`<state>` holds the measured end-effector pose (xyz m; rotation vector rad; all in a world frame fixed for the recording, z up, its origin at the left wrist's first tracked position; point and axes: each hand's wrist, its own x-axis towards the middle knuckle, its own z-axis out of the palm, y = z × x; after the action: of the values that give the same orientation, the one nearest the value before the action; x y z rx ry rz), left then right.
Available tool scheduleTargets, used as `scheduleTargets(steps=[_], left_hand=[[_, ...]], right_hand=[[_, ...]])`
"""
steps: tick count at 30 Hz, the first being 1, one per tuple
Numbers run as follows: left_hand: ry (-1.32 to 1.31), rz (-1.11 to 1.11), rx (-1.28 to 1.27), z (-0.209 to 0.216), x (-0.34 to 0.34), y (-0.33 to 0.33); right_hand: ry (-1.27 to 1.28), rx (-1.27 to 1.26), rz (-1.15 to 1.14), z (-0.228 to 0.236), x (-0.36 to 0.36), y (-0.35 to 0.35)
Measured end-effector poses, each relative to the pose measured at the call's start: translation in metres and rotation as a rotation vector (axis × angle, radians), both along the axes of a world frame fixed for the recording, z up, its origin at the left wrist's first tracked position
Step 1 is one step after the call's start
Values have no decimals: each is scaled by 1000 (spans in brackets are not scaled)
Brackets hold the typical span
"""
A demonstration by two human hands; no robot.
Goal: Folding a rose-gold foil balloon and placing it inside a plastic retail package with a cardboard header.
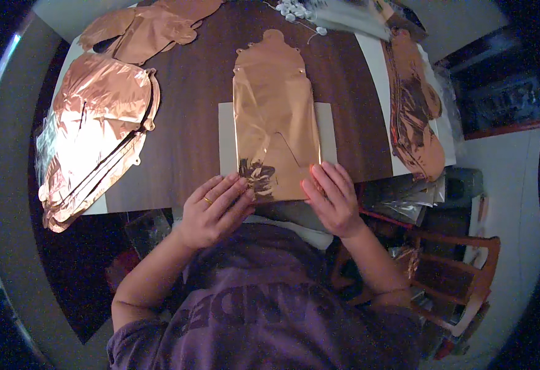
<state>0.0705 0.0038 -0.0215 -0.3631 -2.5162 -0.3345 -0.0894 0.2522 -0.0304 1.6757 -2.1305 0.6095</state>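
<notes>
A flat, copper-coloured foil balloon lies lengthwise before me, its rounded, tabbed end pointing away. Creases and a dark reflective patch mark its near left part. My left hand, with a ring on one finger, rests its outstretched fingers at the balloon's near left corner. At the near right corner, my right hand touches the edge with its fingertips, fingers slightly apart. Both thumbs are hard to make out. Under the balloon lies a pale rectangular sheet or board, showing at both sides.
A pile of shiny copper foil balloons covers the table's left side, with more copper foil behind it. Another folded foil stack lies at right. White small pieces and clear plastic sit at the back. A wooden chair stands right.
</notes>
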Motion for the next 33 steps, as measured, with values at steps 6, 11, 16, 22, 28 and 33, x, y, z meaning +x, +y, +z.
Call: scheduleTargets(steps=[6, 11, 16, 22, 28, 33], left_hand=[[7, 16, 8, 5, -1, 2], [37, 30, -27, 4, -2, 2], [59, 11, -36, 3, -3, 0], [48, 0, -43, 3, -2, -2], [44, -2, -43, 1, -2, -4], [11, 3, -68, 6, -1, -4]], right_hand=[[-16, -26, -16, -1, 7, 4], [-90, -16, -21, 2, 8, 5], [-115, 13, -25, 4, 7, 5], [-28, -7, -20, -2, 7, 7], [91, -15, -49, -5, 8, 7], [97, 10, -63, 4, 8, 5]])
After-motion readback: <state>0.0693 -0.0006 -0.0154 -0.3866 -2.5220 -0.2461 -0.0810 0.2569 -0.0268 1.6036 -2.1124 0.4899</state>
